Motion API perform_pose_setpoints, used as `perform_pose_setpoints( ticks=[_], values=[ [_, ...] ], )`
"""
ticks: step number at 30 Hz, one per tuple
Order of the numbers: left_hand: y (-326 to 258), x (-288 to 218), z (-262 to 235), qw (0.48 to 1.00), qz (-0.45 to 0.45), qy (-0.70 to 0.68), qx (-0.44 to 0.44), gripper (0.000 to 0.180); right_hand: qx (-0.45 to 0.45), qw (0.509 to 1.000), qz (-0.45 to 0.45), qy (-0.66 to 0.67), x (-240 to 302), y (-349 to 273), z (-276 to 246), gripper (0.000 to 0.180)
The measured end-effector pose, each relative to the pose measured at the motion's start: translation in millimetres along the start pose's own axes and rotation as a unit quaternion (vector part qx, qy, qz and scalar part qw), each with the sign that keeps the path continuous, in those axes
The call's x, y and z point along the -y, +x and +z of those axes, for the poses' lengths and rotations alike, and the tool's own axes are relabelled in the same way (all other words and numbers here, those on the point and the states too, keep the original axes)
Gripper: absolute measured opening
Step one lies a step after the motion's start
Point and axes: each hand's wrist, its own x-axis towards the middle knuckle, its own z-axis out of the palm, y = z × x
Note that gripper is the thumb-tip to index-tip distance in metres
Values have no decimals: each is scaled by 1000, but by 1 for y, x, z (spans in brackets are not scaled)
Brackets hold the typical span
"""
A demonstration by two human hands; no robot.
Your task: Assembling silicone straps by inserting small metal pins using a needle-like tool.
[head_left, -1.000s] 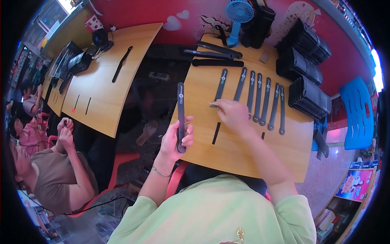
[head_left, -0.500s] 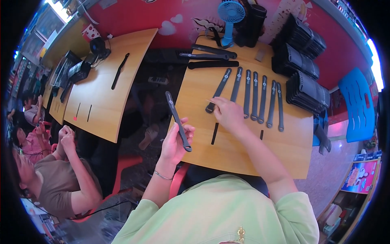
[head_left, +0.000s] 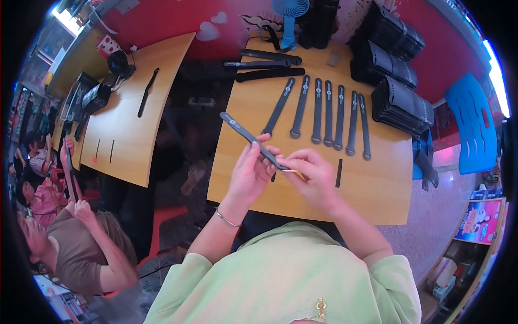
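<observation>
My left hand (head_left: 249, 171) grips a dark grey strap (head_left: 237, 126) with a rounded end, held tilted above the near left part of the table. At the strap's near end, my right hand (head_left: 317, 175) pinches a thin, light-coloured stick (head_left: 292, 171). The stick's tip touches or lies very close to that end; my fingers hide the exact contact. Beyond my hands, several similar straps (head_left: 318, 111) lie side by side on the wooden table (head_left: 372, 194). Further back at the left, more straps (head_left: 270, 74) lie crosswise.
Stacks of dark straps (head_left: 399, 105) line the table's right side. A blue fan (head_left: 290, 29) and a black cylinder (head_left: 318, 27) stand at the back. To my left, a co-worker (head_left: 89, 243) sits by another table (head_left: 127, 154). A blue chair (head_left: 470, 124) stands at the right.
My right hand has moved from the row of straps toward me, bringing the stick to the held strap's near end. The held strap has tilted further. The co-worker has raised a dark strip.
</observation>
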Motion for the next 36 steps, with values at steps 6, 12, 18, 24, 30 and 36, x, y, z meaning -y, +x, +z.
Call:
perform_pose_setpoints(
  ticks=[6, 12, 18, 24, 30, 36],
  values=[
    [-7, 17, 14, 998, -39, 31, 32, 25, -22, 999, 49, 1, 2, -4, -15, 33],
    [-8, 20, 23, 998, 26, 66, -2, 17, -26, 994, 64, -86, 3, -16, -27, 36],
    [-8, 28, 26, 990, 85, 110, 7, 19, -11, 988, 53, -143, 17, -24, -33, 35],
    [-7, 32, 30, 977, 140, 162, 14, 20, -14, 982, 51, -179, 20, -28, -36, 36],
    [-9, 32, 33, 973, 153, 171, 12, 22, -26, 976, 24, -216, 23, -28, -39, 35],
    [-10, 32, 36, 967, 161, 196, 13, 22, -30, 971, 21, -237, 23, -29, -40, 35]
  ],
)
